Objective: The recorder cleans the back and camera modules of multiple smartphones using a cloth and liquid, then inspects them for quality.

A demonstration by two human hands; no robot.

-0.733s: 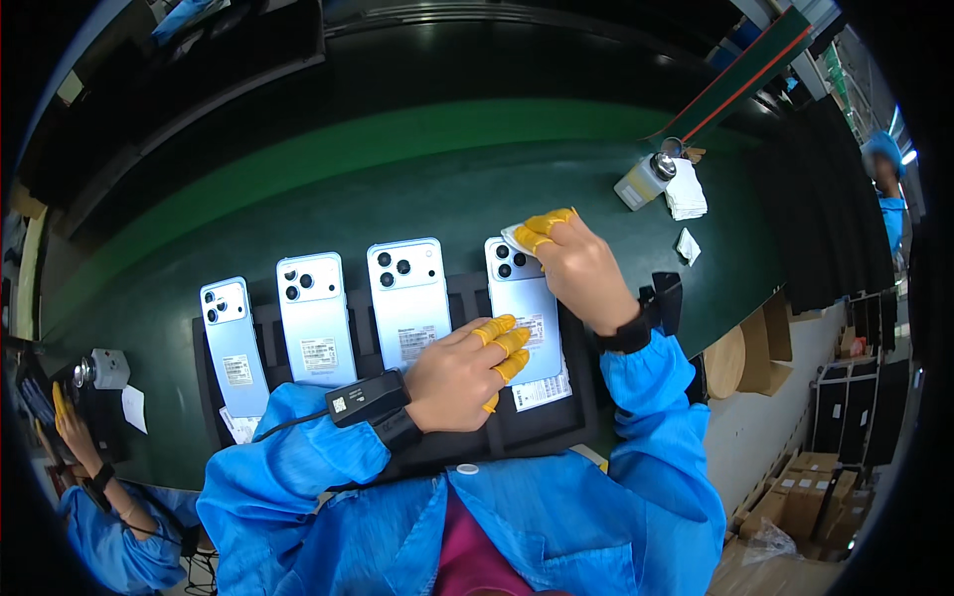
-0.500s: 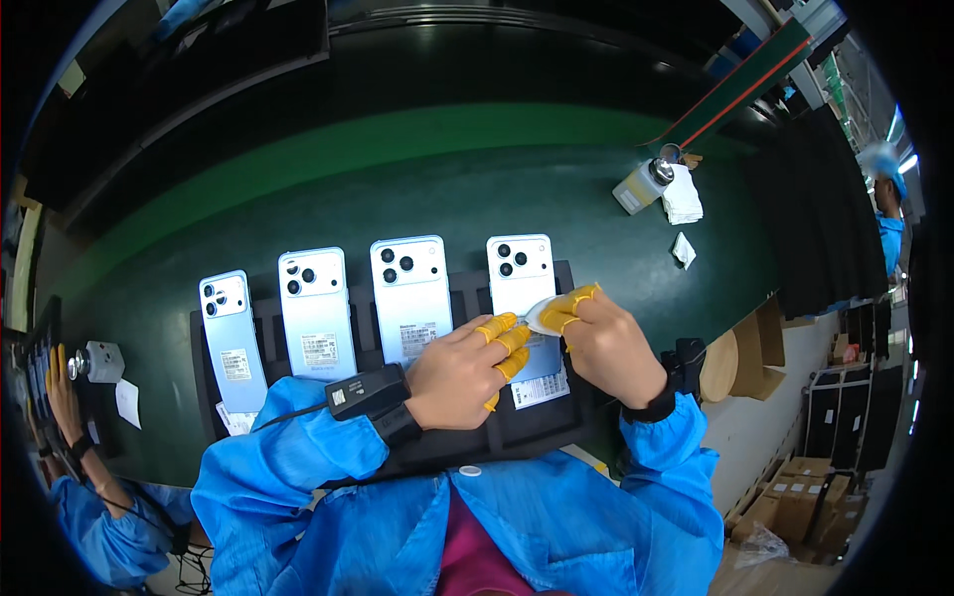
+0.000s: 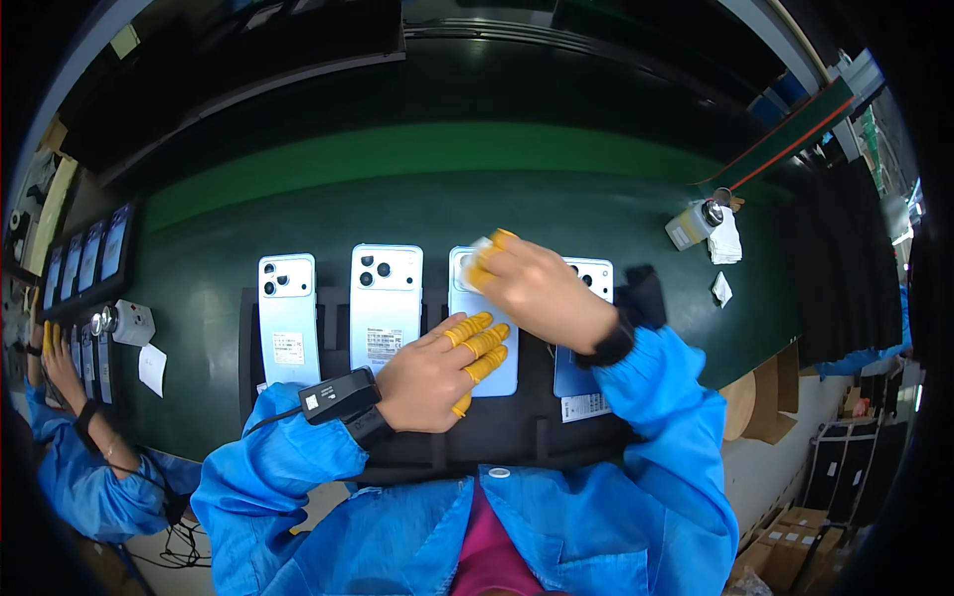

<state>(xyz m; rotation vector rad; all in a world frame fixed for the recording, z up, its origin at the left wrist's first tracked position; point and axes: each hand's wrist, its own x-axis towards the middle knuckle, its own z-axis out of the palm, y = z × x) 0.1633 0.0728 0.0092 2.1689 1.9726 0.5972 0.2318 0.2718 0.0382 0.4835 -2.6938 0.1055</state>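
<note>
Four pale blue phones lie camera side up in a row on a black tray (image 3: 343,298): the left phone (image 3: 288,323), the second phone (image 3: 386,303), the third phone (image 3: 502,372) and the right phone (image 3: 599,280). My left hand (image 3: 427,377), with yellow finger cots, rests its outstretched fingers across the lower part of the third phone. Between cotted fingertips, my right hand (image 3: 532,288) pinches a white wiping cloth (image 3: 474,266) over that phone's camera end, hiding its lenses. My right wrist and forearm cover much of the right phone; a white label sticks out below it.
A dispenser bottle (image 3: 693,226) stands at the right beside folded white cloths (image 3: 726,238) and a crumpled white piece (image 3: 721,289). On the left are another bottle (image 3: 134,323), a white paper (image 3: 152,369), upright phones on a rack (image 3: 104,260), and a co-worker's hand (image 3: 62,363).
Both hands have moved from the right phone to the third one. The cloth in my right hand is now at its camera end. The whole view has swung left.
</note>
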